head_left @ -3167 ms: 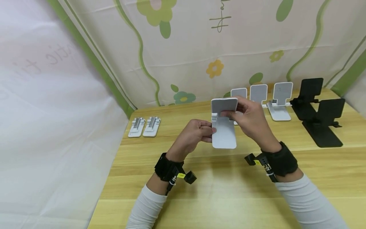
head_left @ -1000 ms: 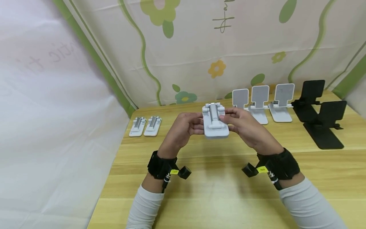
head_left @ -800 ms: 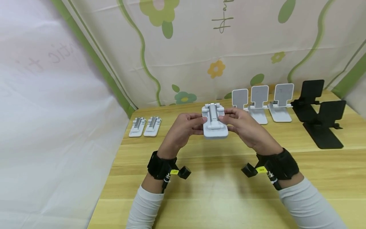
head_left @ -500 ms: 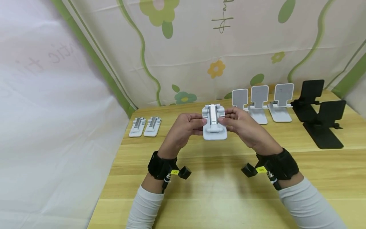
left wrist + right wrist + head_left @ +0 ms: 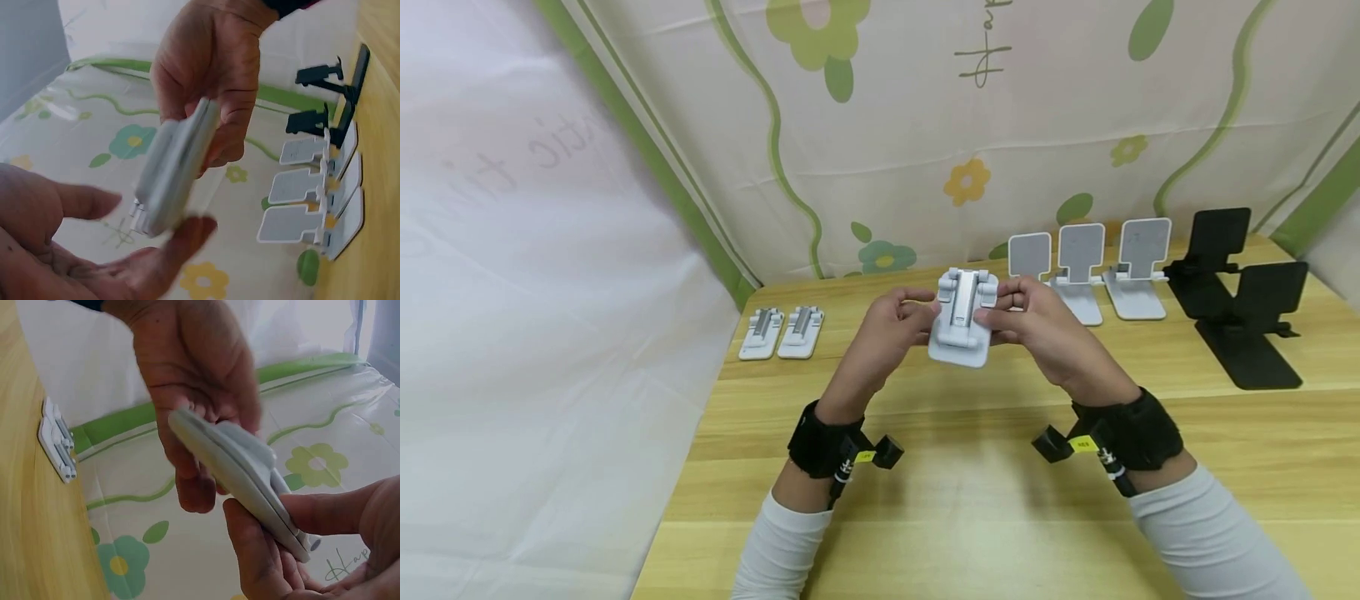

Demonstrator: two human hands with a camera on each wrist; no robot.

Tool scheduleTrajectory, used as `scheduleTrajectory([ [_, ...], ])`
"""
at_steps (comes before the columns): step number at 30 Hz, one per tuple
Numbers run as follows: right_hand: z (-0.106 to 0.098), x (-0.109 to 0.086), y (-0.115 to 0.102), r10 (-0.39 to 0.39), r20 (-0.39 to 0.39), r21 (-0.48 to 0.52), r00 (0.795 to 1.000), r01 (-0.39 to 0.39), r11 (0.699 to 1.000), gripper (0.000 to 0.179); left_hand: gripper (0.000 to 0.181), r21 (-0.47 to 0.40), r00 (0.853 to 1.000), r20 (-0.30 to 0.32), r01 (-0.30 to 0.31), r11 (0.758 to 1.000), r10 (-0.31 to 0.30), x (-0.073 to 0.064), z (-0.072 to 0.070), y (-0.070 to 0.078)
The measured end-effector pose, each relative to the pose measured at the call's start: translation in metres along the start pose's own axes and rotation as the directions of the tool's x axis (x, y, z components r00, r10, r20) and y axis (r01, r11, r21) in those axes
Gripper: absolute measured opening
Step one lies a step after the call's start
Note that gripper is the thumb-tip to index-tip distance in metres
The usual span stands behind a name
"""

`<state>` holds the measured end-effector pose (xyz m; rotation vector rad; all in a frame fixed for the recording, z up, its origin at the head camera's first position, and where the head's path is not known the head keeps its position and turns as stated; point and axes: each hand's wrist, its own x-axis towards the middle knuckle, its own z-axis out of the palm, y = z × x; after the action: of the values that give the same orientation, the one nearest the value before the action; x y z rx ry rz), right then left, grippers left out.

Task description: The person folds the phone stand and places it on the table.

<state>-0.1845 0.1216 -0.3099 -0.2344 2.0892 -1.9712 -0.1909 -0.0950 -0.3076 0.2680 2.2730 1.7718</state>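
A white phone stand (image 5: pixel 961 325), folded flat with its silver hinge arm facing up, is held above the table and slightly tilted. My right hand (image 5: pixel 1037 325) pinches its right edge, thumb on top and fingers beneath, as the right wrist view also shows with the stand (image 5: pixel 231 475) seen edge-on. Beside the left edge is my left hand (image 5: pixel 891 333). In the left wrist view the left thumb (image 5: pixel 94 201) stands apart from the stand (image 5: pixel 175 169), and the fingers are spread close to its lower end. Whether those fingers still touch it is unclear.
Two folded white phone stands (image 5: pixel 801 332) lie at the table's left. At the back right stand several unfolded ones, white (image 5: pixel 1142 258) and black (image 5: pixel 1251 333). A flower-printed cloth (image 5: pixel 880 167) hangs behind the wooden table (image 5: pixel 955 517).
Earlier the stand was unfolded between both hands; it is now folded flat. Over the last half second it has turned slightly, and the left hand's hold has loosened.
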Motion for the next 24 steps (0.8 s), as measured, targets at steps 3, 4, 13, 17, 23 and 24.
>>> scheduleTrajectory([
  [3, 0.002, 0.0, 0.0, -0.004, -0.033, 0.003, 0.999, 0.004, 1.0, 0.047, 0.049, 0.198, 0.997, -0.027, -0.059, 0.979, 0.065, -0.005, 0.007, 0.004],
  [4, 0.002, 0.0, 0.0, -0.002, -0.038, 0.006, 0.999, 0.003, 1.0, 0.045, 0.049, 0.254, 0.995, -0.028, -0.088, 0.963, 0.098, -0.007, 0.01, 0.005],
  [13, 0.008, -0.001, 0.003, -0.037, -0.056, -0.036, 0.998, 0.035, 0.999, 0.043, 0.057, 0.469, 0.968, -0.077, -0.177, 0.865, 0.24, -0.009, 0.027, -0.003],
  [17, 0.01, 0.0, 0.005, -0.064, -0.038, -0.047, 0.997, 0.062, 0.997, 0.041, 0.038, 0.466, 0.964, -0.08, -0.189, 0.865, 0.254, -0.007, 0.024, -0.004],
  [23, 0.01, 0.002, 0.006, -0.043, 0.001, -0.035, 0.999, 0.043, 0.998, 0.047, 0.046, 0.479, 0.977, -0.107, -0.112, 0.871, 0.185, -0.003, 0.016, -0.005],
  [24, 0.009, 0.002, 0.006, -0.032, 0.011, -0.032, 0.999, 0.033, 0.999, 0.049, 0.05, 0.484, 0.977, -0.124, -0.092, 0.87, 0.172, -0.002, 0.014, -0.006],
])
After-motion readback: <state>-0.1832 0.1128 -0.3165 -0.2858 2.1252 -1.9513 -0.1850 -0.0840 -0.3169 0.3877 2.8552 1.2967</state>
